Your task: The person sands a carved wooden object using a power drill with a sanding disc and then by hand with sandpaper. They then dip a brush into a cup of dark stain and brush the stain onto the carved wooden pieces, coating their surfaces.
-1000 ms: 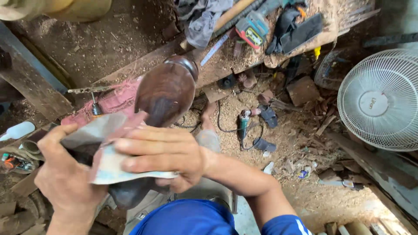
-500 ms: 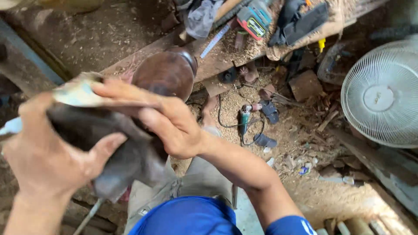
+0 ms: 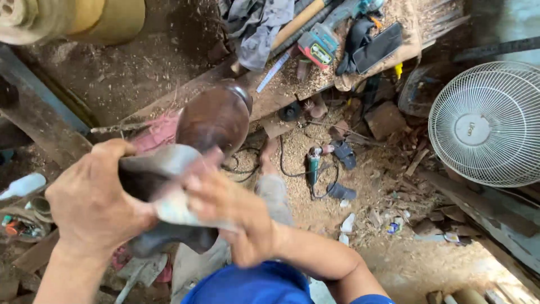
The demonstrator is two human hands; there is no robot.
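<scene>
Sawdust all over the floor point(image 3: 394, 264), white fan point(image 3: 488, 124) far right, tools on a long plank point(image 3: 292, 84) up top. Brown wooden bowl point(image 3: 216, 118) in the middle, just past the hands. Left hand point(image 3: 93, 205) now closed tight on a grey-dark rag point(image 3: 169, 186); right hand point(image 3: 230, 217) blurry, pinching the same rag from the right. Half a second ago, rag bunched lower and darker; now pulled up and spread more, close against the bowl's near edge.

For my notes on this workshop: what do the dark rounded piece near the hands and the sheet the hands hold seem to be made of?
The dark rounded piece looks like turned wood, brown with a smooth sheen. The sheet, gripped by the left hand and right hand, bends limply, pale on one side: probably sandpaper or cloth.
</scene>
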